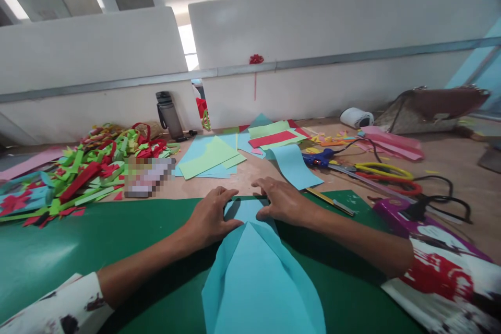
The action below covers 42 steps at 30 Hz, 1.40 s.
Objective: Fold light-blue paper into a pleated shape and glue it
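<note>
A light-blue sheet of paper, partly folded, stretches from the bottom edge of the view up to my hands. Its loose sides bulge outward, and two slanting edges meet in a point near my thumbs. My left hand holds the far part at its left, thumb on the paper and fingers curved over the far edge. At the right, my right hand grips the same part, thumb and fingers curled toward the left hand. The undersides of the fingertips are hidden. Beneath lies a green mat.
Paper scraps heap at the left near a grey bottle. Coloured sheets lie beyond the mat. To the right are a blue glue gun, scissors, a cutter knife, a purple power strip and a handbag.
</note>
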{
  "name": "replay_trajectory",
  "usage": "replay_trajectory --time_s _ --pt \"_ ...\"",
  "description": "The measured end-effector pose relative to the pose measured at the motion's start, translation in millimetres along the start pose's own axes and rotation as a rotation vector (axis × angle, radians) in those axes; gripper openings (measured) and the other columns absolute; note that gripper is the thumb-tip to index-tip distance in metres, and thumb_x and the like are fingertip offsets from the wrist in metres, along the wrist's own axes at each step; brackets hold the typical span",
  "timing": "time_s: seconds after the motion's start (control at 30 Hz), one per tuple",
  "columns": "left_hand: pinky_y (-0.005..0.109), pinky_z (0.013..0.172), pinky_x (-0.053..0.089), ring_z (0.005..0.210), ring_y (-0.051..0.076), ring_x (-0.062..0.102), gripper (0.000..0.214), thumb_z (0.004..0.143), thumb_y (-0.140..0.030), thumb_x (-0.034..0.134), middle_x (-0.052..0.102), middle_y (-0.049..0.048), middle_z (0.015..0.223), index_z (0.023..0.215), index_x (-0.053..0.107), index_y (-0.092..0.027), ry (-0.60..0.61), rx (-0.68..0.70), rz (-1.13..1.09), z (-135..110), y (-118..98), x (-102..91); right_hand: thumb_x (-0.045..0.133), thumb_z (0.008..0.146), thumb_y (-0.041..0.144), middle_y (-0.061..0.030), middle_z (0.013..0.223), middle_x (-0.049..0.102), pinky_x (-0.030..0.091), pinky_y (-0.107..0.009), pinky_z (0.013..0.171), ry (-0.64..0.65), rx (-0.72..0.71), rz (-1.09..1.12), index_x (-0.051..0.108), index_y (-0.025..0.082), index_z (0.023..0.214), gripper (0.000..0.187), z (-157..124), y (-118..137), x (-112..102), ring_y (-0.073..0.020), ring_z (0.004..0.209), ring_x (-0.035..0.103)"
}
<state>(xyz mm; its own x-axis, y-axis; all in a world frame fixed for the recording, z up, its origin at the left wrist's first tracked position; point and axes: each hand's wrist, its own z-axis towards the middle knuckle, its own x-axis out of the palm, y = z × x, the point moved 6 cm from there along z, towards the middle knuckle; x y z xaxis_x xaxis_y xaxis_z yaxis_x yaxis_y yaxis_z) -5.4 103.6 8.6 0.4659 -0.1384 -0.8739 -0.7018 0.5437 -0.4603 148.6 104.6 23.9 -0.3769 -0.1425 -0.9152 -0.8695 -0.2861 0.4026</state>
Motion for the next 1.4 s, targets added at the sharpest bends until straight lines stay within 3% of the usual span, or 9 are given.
replay_trajectory --time_s 0.33,0.43,0.53,0.67,0.77,0.93,1.07,1.2,1.4 --pt "0.045 0.090 0.044 0.109 0.030 0.050 0.064 0.073 -0.024 0.073 0.053 0.0141 0.118 0.130 0.046 -0.014 -0.035 0.057 -0.025 -6.2 -1.9 0.2 0.074 0.059 0.026 -0.0066 0.097 0.063 0.040 -0.026 0.066 0.012 -0.034 0.101 0.047 0.011 0.132 0.079 0.7 -0.1 -0.9 -0.0181 0.080 0.058" --pt "0.046 0.089 0.044 0.108 0.031 0.051 0.063 0.071 -0.023 0.073 0.055 0.0135 0.115 0.129 0.048 -0.014 -0.042 0.074 -0.029 -6.2 0.0 2.2 0.074 0.056 0.022 -0.0013 0.079 0.062 0.035 -0.025 0.059 0.063 -0.063 0.084 0.065 0.015 0.104 0.049 -0.9 3.1 -2.5 -0.0175 0.073 0.055" --pt "0.046 0.087 0.045 0.106 0.031 0.052 0.062 0.070 -0.024 0.074 0.056 0.0126 0.112 0.127 0.050 -0.016 -0.050 0.093 -0.046 -5.3 2.4 4.8 0.071 0.057 0.018 0.0012 0.066 0.057 0.028 -0.025 0.054 0.074 -0.067 0.079 0.065 0.017 0.072 0.016 -2.6 5.1 -4.3 -0.0156 0.065 0.052" --pt "0.046 0.093 0.042 0.112 0.029 0.049 0.066 0.070 -0.023 0.074 0.053 0.0122 0.119 0.130 0.047 -0.019 -0.081 0.118 -0.080 -6.0 1.6 4.1 0.066 0.059 0.015 0.0030 0.059 0.052 0.027 -0.025 0.053 0.057 -0.097 0.131 0.057 0.018 0.059 0.009 -2.9 5.9 -4.0 -0.0140 0.062 0.049" --pt "0.045 0.091 0.043 0.115 0.028 0.047 0.075 0.071 -0.022 0.071 0.046 0.0138 0.129 0.137 0.036 -0.019 -0.142 0.030 -0.208 -6.1 3.0 -4.7 0.063 0.062 0.015 0.0025 0.064 0.054 0.032 -0.024 0.058 0.002 -0.133 0.213 0.056 0.018 0.062 0.007 -2.3 6.6 -7.0 -0.0139 0.067 0.050" --pt "0.035 0.073 0.050 0.101 0.025 0.056 0.094 0.068 -0.030 0.073 0.049 0.0185 0.123 0.143 0.021 -0.011 -0.146 -0.277 -0.712 -4.5 16.7 -16.0 0.058 0.070 0.017 -0.0018 0.085 0.061 0.040 -0.026 0.072 -0.117 -0.205 0.373 0.057 0.017 0.070 0.001 -4.0 11.3 -18.4 -0.0161 0.083 0.056" --pt "0.021 0.052 0.043 0.082 0.018 0.061 0.094 0.064 -0.033 0.081 0.059 0.0161 0.113 0.140 0.029 -0.012 -0.106 -0.447 -1.020 -6.4 32.3 -14.2 0.059 0.072 0.021 -0.0056 0.102 0.063 0.044 -0.029 0.078 -0.175 -0.241 0.488 0.058 0.018 0.073 0.004 -5.8 15.2 -27.1 -0.0185 0.095 0.058" --pt "0.016 0.043 0.033 0.061 0.011 0.057 0.075 0.063 -0.040 0.082 0.064 0.0064 0.081 0.123 0.050 -0.011 0.005 -0.428 -1.165 -6.5 32.8 -6.7 0.059 0.074 0.023 -0.0041 0.102 0.063 0.044 -0.031 0.080 -0.277 -0.271 0.603 0.056 0.019 0.071 0.006 -6.5 14.2 -34.2 -0.0186 0.098 0.057" --pt "0.031 0.065 0.051 0.062 0.019 0.064 0.047 0.056 -0.041 0.084 0.068 0.0085 0.070 0.086 0.070 -0.008 0.155 -0.401 -1.305 -8.3 8.1 3.8 0.063 0.074 0.029 -0.0044 0.103 0.062 0.046 -0.032 0.079 -0.349 -0.210 0.734 0.054 0.019 0.072 0.013 -3.6 5.3 -29.7 -0.0197 0.097 0.059"
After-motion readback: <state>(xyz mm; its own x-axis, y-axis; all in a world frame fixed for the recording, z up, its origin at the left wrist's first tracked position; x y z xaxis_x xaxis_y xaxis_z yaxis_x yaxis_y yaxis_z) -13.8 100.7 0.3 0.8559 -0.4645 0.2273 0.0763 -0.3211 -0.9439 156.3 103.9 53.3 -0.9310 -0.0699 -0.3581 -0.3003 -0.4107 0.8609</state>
